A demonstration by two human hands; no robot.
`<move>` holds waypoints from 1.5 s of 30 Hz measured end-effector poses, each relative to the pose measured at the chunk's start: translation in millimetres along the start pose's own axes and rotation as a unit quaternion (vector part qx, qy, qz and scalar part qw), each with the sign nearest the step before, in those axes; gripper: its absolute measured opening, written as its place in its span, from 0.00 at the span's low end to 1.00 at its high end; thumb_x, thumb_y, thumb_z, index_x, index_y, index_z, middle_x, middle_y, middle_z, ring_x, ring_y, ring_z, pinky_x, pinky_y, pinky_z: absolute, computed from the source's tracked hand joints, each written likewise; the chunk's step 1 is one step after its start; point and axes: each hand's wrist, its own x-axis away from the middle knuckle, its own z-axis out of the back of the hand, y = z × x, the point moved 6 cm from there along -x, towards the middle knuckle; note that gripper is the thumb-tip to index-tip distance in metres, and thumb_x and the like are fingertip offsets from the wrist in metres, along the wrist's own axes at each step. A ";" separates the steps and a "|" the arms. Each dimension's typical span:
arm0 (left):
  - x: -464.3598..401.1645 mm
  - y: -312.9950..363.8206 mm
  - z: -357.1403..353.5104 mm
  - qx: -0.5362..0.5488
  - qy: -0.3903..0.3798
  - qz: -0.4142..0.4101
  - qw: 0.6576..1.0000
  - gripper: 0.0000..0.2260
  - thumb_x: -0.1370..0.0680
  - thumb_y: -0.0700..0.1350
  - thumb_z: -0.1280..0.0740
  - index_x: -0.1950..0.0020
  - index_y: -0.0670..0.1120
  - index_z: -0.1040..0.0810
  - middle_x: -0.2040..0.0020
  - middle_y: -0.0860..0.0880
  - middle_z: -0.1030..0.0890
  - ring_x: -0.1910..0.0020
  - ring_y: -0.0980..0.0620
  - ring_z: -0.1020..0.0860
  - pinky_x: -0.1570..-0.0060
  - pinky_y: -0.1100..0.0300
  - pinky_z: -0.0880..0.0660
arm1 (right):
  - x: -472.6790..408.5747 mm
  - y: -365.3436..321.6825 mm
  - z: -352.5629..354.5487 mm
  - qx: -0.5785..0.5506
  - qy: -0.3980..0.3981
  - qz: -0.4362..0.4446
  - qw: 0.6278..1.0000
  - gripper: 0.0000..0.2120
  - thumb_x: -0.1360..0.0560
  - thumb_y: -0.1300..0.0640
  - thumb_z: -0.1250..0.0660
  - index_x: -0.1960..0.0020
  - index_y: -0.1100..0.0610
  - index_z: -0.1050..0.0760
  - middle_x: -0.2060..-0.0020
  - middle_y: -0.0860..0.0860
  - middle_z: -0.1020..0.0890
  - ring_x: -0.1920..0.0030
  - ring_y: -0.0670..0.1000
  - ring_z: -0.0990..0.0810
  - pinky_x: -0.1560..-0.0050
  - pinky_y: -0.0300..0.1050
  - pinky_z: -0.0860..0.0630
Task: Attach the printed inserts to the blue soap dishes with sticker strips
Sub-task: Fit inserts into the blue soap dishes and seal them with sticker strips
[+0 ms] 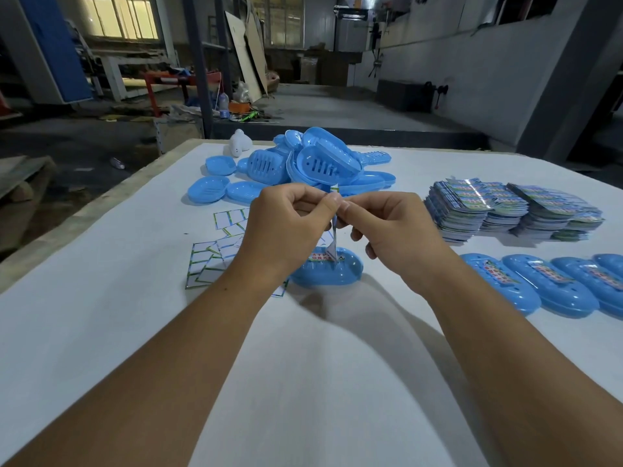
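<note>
Work surface: table [101, 332] under a white, matte cloth.

Item in hand: one narrow sticker strip [333, 227], thin and glossy, hanging roughly upright. Left hand [286, 224] and right hand [387, 227] meet above the table centre, fingers curled, each pinching the strip's upper end between thumb and forefinger. Its lower end reaches a printed insert [322, 257] lying on a blue soap dish [327, 273]; contact there cannot be confirmed.

Blue soap dish: smooth moulded plastic, oval, directly below the hands.

At 12 o'clock: loose heap of soap dishes [303, 163], same blue plastic, some with slotted drain bases showing, several nested or tilted on one another.

At 9 o'clock: sticker sheets [209, 261], flat white rectangles with green-edged cells, overlapping.

At 2 o'clock: stacks of inserts [505, 210], glossy printed card, piled in uneven columns.

At 3 o'clock: row of finished dishes [546, 284], ovals side by side, each carrying a printed insert on top.

At 11 o'clock, far edge: small white rounded object [240, 143], kind unclear.
</note>
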 end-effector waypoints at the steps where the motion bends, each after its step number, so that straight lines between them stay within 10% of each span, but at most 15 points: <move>1: 0.2 1.0 0.5 -0.011 0.002 -0.006 1.000 0.07 0.23 0.47 0.28 0.54 0.45 0.14 0.63 0.53 0.14 0.63 0.57 0.15 0.56 0.55 0.17 | -0.1 0.2 -0.3 0.007 0.000 0.002 1.000 0.08 0.22 0.53 0.29 0.58 0.52 0.14 0.64 0.50 0.15 0.68 0.44 0.25 0.73 0.37 0.30; 15: 0.2 3.4 -2.5 -0.101 0.019 -0.057 0.993 0.10 0.19 0.48 0.33 0.53 0.43 0.19 0.61 0.51 0.17 0.62 0.53 0.18 0.57 0.50 0.20 | -4.3 1.5 5.1 0.072 0.061 0.029 0.995 0.12 0.20 0.57 0.33 0.62 0.50 0.18 0.69 0.43 0.17 0.72 0.41 0.24 0.73 0.32 0.30; 27: -0.9 0.3 -2.5 -0.141 0.018 -0.059 0.988 0.09 0.19 0.50 0.34 0.55 0.47 0.22 0.63 0.55 0.19 0.65 0.58 0.19 0.62 0.56 0.21 | -9.0 2.8 20.2 0.191 0.156 0.044 0.968 0.10 0.19 0.53 0.37 0.57 0.49 0.21 0.62 0.43 0.18 0.60 0.49 0.18 0.55 0.51 0.19; 35: -3.1 -5.2 1.8 -0.110 0.021 -0.023 0.993 0.09 0.19 0.49 0.35 0.54 0.46 0.21 0.61 0.51 0.17 0.62 0.52 0.18 0.56 0.49 0.20 | -13.6 9.5 31.9 0.208 0.191 0.026 0.959 0.09 0.17 0.52 0.40 0.55 0.48 0.25 0.61 0.38 0.22 0.62 0.39 0.23 0.67 0.32 0.31; 45: -3.8 6.4 10.7 -0.292 0.027 -0.111 0.950 0.10 0.17 0.49 0.37 0.50 0.44 0.22 0.61 0.50 0.21 0.60 0.48 0.24 0.58 0.49 0.25 | -17.2 16.6 43.9 0.287 0.188 0.016 0.939 0.08 0.16 0.53 0.43 0.52 0.50 0.28 0.63 0.41 0.25 0.58 0.50 0.24 0.58 0.44 0.33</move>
